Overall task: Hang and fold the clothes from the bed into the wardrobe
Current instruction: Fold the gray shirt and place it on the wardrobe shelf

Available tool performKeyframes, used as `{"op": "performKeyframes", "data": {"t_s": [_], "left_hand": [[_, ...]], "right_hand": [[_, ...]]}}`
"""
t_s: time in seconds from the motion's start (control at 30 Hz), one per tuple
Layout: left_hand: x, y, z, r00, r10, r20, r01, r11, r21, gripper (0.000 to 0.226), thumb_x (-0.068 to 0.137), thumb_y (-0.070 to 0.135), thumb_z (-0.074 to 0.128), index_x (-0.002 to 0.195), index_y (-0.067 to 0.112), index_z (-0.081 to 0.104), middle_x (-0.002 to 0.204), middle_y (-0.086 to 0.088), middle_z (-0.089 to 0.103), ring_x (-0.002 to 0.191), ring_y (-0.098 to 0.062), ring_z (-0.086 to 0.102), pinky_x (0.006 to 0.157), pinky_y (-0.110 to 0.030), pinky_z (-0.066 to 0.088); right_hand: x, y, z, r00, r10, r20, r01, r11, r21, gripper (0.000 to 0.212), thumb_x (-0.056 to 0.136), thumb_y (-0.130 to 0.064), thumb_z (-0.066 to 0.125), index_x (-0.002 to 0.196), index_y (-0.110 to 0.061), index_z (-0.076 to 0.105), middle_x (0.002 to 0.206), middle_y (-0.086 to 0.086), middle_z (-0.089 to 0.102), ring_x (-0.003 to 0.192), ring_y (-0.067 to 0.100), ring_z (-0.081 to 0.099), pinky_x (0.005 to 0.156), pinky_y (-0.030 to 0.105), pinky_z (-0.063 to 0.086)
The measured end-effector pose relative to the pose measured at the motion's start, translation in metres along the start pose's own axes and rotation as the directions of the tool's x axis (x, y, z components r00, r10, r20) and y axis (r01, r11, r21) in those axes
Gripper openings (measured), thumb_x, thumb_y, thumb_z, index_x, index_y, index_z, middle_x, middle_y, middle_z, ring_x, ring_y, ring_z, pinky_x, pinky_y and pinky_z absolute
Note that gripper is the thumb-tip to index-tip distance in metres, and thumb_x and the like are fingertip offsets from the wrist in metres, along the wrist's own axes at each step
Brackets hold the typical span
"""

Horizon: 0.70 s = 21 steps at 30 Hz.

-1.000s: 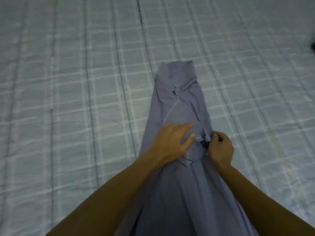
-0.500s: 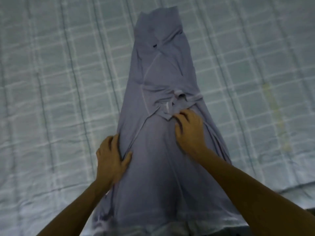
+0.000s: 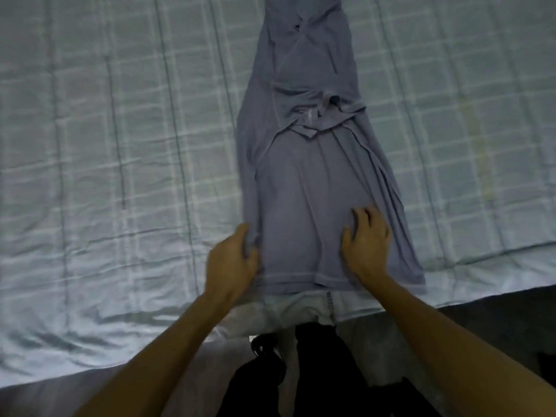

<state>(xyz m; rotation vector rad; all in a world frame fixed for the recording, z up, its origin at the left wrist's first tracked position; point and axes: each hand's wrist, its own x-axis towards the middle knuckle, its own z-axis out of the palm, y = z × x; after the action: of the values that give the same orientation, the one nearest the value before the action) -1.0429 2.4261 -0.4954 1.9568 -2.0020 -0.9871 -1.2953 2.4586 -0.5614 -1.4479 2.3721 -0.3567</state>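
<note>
Grey shirt (image 3: 310, 191) laid long and narrow on the bed (image 3: 120, 145), lower hem close to the near edge, both sides already turned in toward the middle, a folded part lying across the upper half. Left hand (image 3: 233, 263) at the left side of the cloth near the hem, fingers curled over the folded edge, seemingly pinching it. Right hand (image 3: 365, 243) flat on the cloth with fingers spread, pressing, holding nothing. By judgement only partway done: lengthwise folds made, cross folds still missing, then carrying to the wardrobe, which is out of view. No other clothes visible on the checked bedcover. Just past the near edge, pale cloth (image 3: 301, 308) and something dark (image 3: 316, 371) below, not clear what. Nothing standing in the way on the bed itself.
</note>
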Motion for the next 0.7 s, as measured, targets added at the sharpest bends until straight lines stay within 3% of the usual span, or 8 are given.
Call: {"op": "performKeyframes", "data": {"t_s": [0.07, 0.17, 0.33, 0.4, 0.47, 0.53, 0.63, 0.7], "left_hand": [[-0.014, 0.029, 0.025, 0.96, 0.075, 0.269, -0.112, 0.986, 0.122, 0.05, 0.085, 0.026, 0.049, 0.134, 0.018, 0.047, 0.112, -0.014, 0.065, 0.099, -0.034, 0.061, 0.079, -0.038, 0.047], [-0.026, 0.043, 0.054, 0.777, 0.015, 0.629, -0.332, 0.859, 0.39, 0.042, 0.09, 0.028, 0.051, 0.13, 0.017, 0.045, 0.124, -0.012, 0.058, 0.112, -0.031, 0.056, 0.088, -0.035, 0.044], [-0.026, 0.029, 0.058, 0.911, 0.211, 0.354, -0.341, 0.868, 0.36, 0.035, 0.089, 0.046, 0.044, 0.092, 0.016, 0.06, 0.095, -0.009, 0.064, 0.089, -0.029, 0.061, 0.069, -0.032, 0.044], [-0.02, 0.018, 0.061, 0.904, 0.375, 0.206, -0.425, 0.845, 0.326, 0.034, 0.083, 0.041, 0.043, 0.091, 0.014, 0.062, 0.087, -0.011, 0.06, 0.078, -0.031, 0.059, 0.063, -0.035, 0.046], [-0.012, 0.006, 0.065, 0.859, 0.46, 0.225, -0.512, 0.788, 0.343, 0.04, 0.079, 0.036, 0.042, 0.105, 0.011, 0.06, 0.095, -0.013, 0.059, 0.081, -0.032, 0.059, 0.066, -0.037, 0.049], [-0.01, -0.003, 0.07, 0.831, 0.462, 0.31, -0.555, 0.735, 0.391, 0.049, 0.076, 0.035, 0.04, 0.114, 0.01, 0.058, 0.107, -0.019, 0.061, 0.091, -0.034, 0.062, 0.071, -0.041, 0.052], [-0.016, -0.008, 0.073, 0.825, 0.419, 0.379, -0.556, 0.72, 0.414, 0.054, 0.077, 0.035, 0.039, 0.118, 0.009, 0.061, 0.117, -0.023, 0.059, 0.101, -0.038, 0.061, 0.075, -0.044, 0.053], [-0.019, -0.009, 0.07, 0.814, 0.411, 0.41, -0.563, 0.732, 0.385, 0.051, 0.076, 0.034, 0.04, 0.114, 0.009, 0.062, 0.115, -0.024, 0.059, 0.101, -0.039, 0.061, 0.076, -0.044, 0.053]], "right_hand": [[-0.024, 0.008, -0.01, 1.0, 0.006, 0.004, -0.005, 1.0, -0.021, 0.042, 0.081, -0.023, 0.051, 0.119, -0.006, 0.058, 0.127, 0.02, 0.052, 0.113, 0.038, 0.051, 0.093, 0.047, 0.035], [-0.044, 0.023, -0.023, 0.997, 0.031, -0.065, -0.034, 0.998, -0.054, 0.043, 0.08, -0.021, 0.052, 0.119, -0.004, 0.059, 0.125, 0.022, 0.054, 0.111, 0.04, 0.053, 0.093, 0.05, 0.036], [-0.043, 0.045, -0.023, 0.909, 0.417, -0.016, -0.417, 0.909, -0.01, 0.067, 0.087, -0.032, 0.059, 0.144, -0.009, 0.031, 0.145, 0.02, 0.036, 0.131, 0.035, 0.034, 0.108, 0.049, 0.02], [-0.041, 0.052, -0.022, 0.835, 0.549, 0.043, -0.549, 0.836, -0.007, 0.07, 0.088, -0.038, 0.057, 0.146, -0.011, 0.026, 0.14, 0.02, 0.042, 0.127, 0.036, 0.039, 0.105, 0.048, 0.024], [-0.037, 0.056, -0.031, 0.807, 0.588, 0.059, -0.59, 0.805, 0.06, 0.051, 0.09, -0.033, 0.056, 0.135, -0.013, 0.041, 0.123, 0.017, 0.058, 0.111, 0.034, 0.053, 0.096, 0.042, 0.032], [-0.034, 0.049, -0.045, 0.86, 0.503, -0.084, -0.479, 0.853, 0.208, 0.026, 0.091, -0.02, 0.056, 0.114, -0.009, 0.059, 0.097, 0.014, 0.069, 0.086, 0.032, 0.063, 0.082, 0.037, 0.042], [-0.044, 0.011, -0.059, 0.926, 0.054, -0.374, -0.002, 0.99, 0.14, 0.013, 0.08, -0.003, 0.063, 0.09, -0.008, 0.069, 0.062, 0.007, 0.064, 0.052, 0.025, 0.056, 0.062, 0.033, 0.046], [-0.062, -0.014, -0.043, 0.933, -0.32, -0.167, 0.33, 0.943, 0.041, 0.011, 0.074, -0.007, 0.06, 0.078, -0.013, 0.067, 0.059, 0.005, 0.06, 0.051, 0.026, 0.056, 0.058, 0.031, 0.046]]}}
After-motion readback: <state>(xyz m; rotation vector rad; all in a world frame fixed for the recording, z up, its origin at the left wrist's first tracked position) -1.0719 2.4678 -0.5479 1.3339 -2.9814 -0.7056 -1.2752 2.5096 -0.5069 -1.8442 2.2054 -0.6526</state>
